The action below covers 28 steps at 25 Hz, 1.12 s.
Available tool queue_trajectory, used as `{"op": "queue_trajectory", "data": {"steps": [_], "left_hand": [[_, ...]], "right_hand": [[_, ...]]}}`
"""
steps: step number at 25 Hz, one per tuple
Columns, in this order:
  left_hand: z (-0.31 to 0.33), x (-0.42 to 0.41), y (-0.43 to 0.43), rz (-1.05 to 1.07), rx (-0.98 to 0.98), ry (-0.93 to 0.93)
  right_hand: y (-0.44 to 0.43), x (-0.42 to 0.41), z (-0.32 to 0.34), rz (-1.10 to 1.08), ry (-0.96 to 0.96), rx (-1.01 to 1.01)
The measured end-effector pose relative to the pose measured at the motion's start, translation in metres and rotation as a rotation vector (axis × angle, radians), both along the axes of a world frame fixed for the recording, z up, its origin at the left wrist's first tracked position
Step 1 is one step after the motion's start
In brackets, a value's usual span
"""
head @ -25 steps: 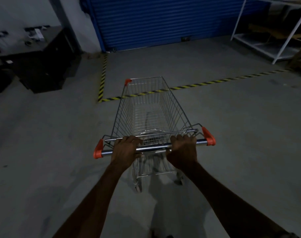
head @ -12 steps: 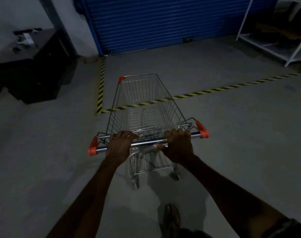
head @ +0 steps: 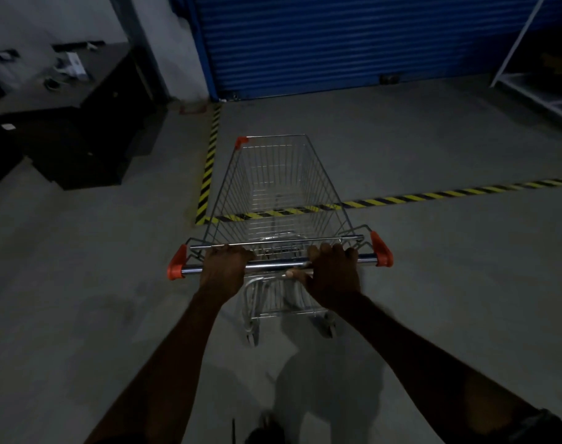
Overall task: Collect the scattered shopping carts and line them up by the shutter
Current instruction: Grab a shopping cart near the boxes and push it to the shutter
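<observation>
- Fingers (head: pixel 231 251) of the left hand (head: pixel 223 272) curl over the chrome handle bar (head: pixel 275 265). Those of the right hand (head: pixel 332 278) wrap it too, thumb tucked underneath. Both hands grip it, knuckles up.
- Each hand sits a little inside an orange end cap (head: pixel 176 267), well apart from the other. I judge this spread is for even steering, so the cart does not veer.
- Just beyond the fingers stretches the wire basket of the shopping cart (head: pixel 279 187), its nose pointing towards the blue shutter (head: pixel 353 40) well ahead.
- Between fingers and shutter, striped hazard tape (head: pixel 433 195) runs across the floor (head: pixel 449 283). The basket overlaps the tape from this angle, so the cart looks to be about at that line.
- Off to the left of the fingers stands a dark worktop (head: pixel 90 100) with small clutter on it, and far to their right a white rack (head: pixel 536 88).
- I see no second cart in view, so this one probably starts the row. The push seems about midway, with floor left to cover.
</observation>
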<state>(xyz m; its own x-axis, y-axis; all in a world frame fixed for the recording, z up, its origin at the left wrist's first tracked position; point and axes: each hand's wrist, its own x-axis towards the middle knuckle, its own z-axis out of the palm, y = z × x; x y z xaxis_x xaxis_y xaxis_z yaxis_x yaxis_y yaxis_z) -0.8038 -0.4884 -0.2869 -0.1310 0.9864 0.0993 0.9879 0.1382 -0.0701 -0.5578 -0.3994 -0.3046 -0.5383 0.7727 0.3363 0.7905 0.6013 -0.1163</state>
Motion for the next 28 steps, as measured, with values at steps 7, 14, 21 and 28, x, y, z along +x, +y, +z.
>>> {"op": "queue_trajectory", "data": {"steps": [7, 14, 21, 28], "left_hand": [[-0.002, -0.108, 0.115, -0.174, 0.08, -0.1], [-0.006, -0.211, 0.193, -0.182, 0.195, 0.007], [-0.004, -0.355, 0.299, -0.182, 0.067, 0.021], [-0.011, -0.444, 0.419, -0.074, 0.107, 0.014]], "right_hand": [[0.138, -0.098, -0.01, 0.011, -0.047, 0.094], [0.236, -0.212, -0.004, -0.004, -0.105, 0.081], [0.322, -0.344, -0.003, -0.009, -0.054, 0.045], [0.442, -0.434, 0.003, 0.049, -0.065, -0.055]]}}
